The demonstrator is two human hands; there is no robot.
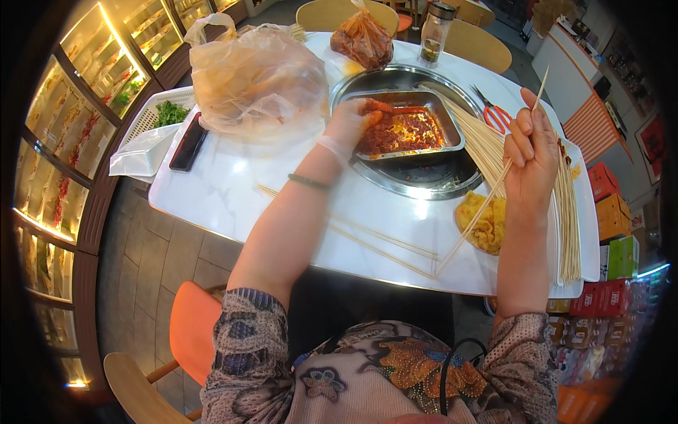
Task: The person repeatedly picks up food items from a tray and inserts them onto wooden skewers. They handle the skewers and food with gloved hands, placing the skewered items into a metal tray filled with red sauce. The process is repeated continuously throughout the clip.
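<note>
My left hand [354, 124], in a thin clear plastic glove stained red at the fingers, reaches over the left side of a rectangular metal tray [460, 139]. Red, oily food [410, 130] covers the tray's bottom. Whether those fingers grip a piece cannot be seen. The tray sits over a round steel basin [418, 192] set in the table. Raised at the right, my bare right hand [529, 143] grips a bamboo skewer [479, 212] whose pointed end stands up past the fingers. Many loose skewers [476, 140] lean between tray and hand.
A white marble-look table [212, 196] carries a large plastic bag [259, 79], a tied bag of red food [365, 40], a glass bottle [435, 34], red-handled scissors [497, 117] and a yellow cloth [479, 222]. Skewers fill a white tray [588, 254]. A phone [189, 142] lies left.
</note>
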